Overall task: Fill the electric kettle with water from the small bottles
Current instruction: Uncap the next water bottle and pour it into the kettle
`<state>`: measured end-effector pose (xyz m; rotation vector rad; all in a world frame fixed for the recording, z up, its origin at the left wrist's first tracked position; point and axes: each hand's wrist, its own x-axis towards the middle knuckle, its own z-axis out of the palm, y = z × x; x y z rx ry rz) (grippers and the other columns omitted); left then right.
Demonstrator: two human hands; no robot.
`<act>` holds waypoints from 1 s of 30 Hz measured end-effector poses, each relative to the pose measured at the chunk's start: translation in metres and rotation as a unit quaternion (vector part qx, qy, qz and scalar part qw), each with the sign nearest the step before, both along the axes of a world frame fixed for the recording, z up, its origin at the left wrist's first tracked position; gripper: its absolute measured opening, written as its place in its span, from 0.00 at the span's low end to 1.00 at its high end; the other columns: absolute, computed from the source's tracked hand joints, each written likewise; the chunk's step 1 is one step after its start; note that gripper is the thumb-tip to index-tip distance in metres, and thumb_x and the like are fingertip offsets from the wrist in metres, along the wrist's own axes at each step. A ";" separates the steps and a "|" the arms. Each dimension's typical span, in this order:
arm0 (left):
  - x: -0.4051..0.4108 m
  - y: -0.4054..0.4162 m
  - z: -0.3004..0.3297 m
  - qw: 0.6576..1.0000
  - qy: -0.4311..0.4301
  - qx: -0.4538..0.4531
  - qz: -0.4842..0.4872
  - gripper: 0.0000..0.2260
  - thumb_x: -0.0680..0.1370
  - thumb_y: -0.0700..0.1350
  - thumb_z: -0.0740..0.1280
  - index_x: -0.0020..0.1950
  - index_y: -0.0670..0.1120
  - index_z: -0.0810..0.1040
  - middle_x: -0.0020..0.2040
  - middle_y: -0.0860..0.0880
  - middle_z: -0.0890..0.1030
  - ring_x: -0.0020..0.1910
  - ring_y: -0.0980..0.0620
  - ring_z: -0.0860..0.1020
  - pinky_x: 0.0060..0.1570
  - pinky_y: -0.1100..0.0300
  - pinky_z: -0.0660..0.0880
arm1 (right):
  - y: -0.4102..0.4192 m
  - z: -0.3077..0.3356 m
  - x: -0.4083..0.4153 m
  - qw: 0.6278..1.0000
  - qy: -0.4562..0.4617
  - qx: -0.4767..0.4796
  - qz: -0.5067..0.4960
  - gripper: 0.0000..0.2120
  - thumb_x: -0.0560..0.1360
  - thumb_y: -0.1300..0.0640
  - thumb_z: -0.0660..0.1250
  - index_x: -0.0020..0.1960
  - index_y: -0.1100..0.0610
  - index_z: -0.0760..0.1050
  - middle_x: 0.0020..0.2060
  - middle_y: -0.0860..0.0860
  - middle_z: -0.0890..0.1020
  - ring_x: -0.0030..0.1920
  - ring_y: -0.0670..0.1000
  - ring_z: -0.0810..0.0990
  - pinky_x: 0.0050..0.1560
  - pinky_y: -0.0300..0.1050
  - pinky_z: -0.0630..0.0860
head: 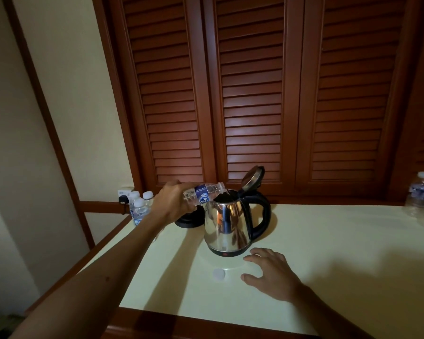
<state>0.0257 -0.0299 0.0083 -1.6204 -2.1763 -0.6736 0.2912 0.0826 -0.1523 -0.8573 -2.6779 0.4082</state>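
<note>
Spillage is the main risk in the head view: left hand (173, 204) grips the small bottle (203, 194) tipped over the open kettle (227, 226) mid-desk, while right hand (269, 274), fingers spread, rests near the front edge, bracing nothing if the neck drifts.

Mirror-polished steel kettle (227, 226), glossy black plastic handle (262, 214); clear plastic bottle (203, 193); smooth matt worktop (340, 253); varnished wooden shutters (252, 94).

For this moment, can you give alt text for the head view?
A left hand tips a small water bottle into an open steel kettle on a pale table. The right hand rests open beside a white cap.
</note>
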 end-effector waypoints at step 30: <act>-0.001 0.001 0.021 0.995 0.073 -0.064 -0.010 0.30 0.71 0.49 0.76 0.72 0.56 0.71 0.59 0.45 0.75 0.59 0.47 0.71 0.42 0.57 0.70 | 0.000 -0.001 0.000 1.000 0.009 -0.009 0.001 0.32 0.70 0.30 0.58 0.69 0.43 0.68 0.71 0.41 0.66 0.72 0.42 0.60 0.72 0.46 0.52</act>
